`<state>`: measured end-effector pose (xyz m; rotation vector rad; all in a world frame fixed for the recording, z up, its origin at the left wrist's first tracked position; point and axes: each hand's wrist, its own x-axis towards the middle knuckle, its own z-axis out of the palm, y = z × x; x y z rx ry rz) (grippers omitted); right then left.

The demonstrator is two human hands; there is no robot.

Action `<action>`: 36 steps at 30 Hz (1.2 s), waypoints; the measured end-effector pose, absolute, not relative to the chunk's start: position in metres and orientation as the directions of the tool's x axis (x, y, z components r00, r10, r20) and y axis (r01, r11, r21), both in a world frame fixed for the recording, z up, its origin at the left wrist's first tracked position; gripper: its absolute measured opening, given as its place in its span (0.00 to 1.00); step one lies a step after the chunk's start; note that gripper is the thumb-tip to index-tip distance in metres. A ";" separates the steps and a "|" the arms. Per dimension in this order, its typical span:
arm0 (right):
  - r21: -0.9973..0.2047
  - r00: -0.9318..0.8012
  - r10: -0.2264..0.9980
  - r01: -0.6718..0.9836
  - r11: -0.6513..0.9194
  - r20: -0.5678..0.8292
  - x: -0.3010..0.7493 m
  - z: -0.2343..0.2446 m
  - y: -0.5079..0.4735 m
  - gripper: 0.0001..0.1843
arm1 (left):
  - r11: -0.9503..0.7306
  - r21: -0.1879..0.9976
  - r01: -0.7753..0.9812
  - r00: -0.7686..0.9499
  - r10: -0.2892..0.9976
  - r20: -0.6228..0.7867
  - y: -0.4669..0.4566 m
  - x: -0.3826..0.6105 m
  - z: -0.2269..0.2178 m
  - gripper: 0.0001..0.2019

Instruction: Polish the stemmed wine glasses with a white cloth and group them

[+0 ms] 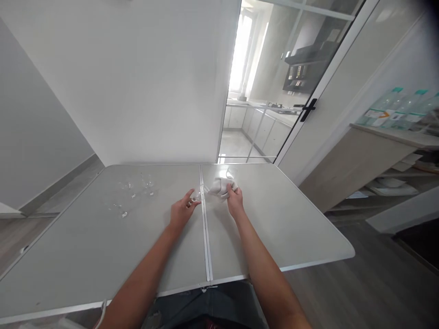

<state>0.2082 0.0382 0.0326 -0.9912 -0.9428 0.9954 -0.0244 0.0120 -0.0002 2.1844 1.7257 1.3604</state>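
Note:
My left hand [184,209] pinches a clear stemmed glass [196,197] between thumb and fingers, low over the table's middle seam. A white cloth [220,186] is bunched in my right hand [235,201], close beside that glass; whether the cloth touches it I cannot tell. Just behind the cloth a clear rounded glass piece [231,173] shows in part. To the left of my left hand are three more small clear glasses: one glass [148,183], a second glass [129,188] and a third glass [119,209]. Their outlines are faint against the pale tabletop.
The light folding table [164,269] has a metal edge and a centre seam. A white wall rises behind it, beside a glass door [260,128] with a black handle [308,109]. At right, plastic bottles [387,109] stand on a wooden shelf unit [363,160].

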 end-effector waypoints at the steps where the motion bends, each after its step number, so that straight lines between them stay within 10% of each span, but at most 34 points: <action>1: -0.955 0.320 0.922 -0.126 0.267 0.216 0.207 0.031 0.039 0.24 | -0.412 0.507 0.757 0.041 0.805 0.592 0.013 -0.025 -0.003 0.25; 7: -0.914 0.235 0.890 0.212 0.346 0.391 0.194 0.035 0.029 0.22 | -0.493 0.391 0.777 0.183 0.771 0.610 0.017 -0.026 -0.014 0.25; 16: -0.939 -0.075 0.937 -0.060 0.337 0.341 0.190 0.035 0.008 0.15 | -0.436 0.287 0.853 0.198 0.779 0.595 0.013 -0.028 -0.005 0.23; 29: -0.937 -0.252 0.911 0.047 0.347 0.325 0.190 0.038 0.006 0.26 | -0.524 0.320 0.789 0.346 0.810 0.473 0.006 -0.029 0.002 0.22; 36: -0.963 -0.075 0.961 -0.073 0.260 0.265 0.186 0.047 0.005 0.30 | -0.490 0.335 0.805 0.278 0.810 0.517 0.010 -0.024 0.001 0.22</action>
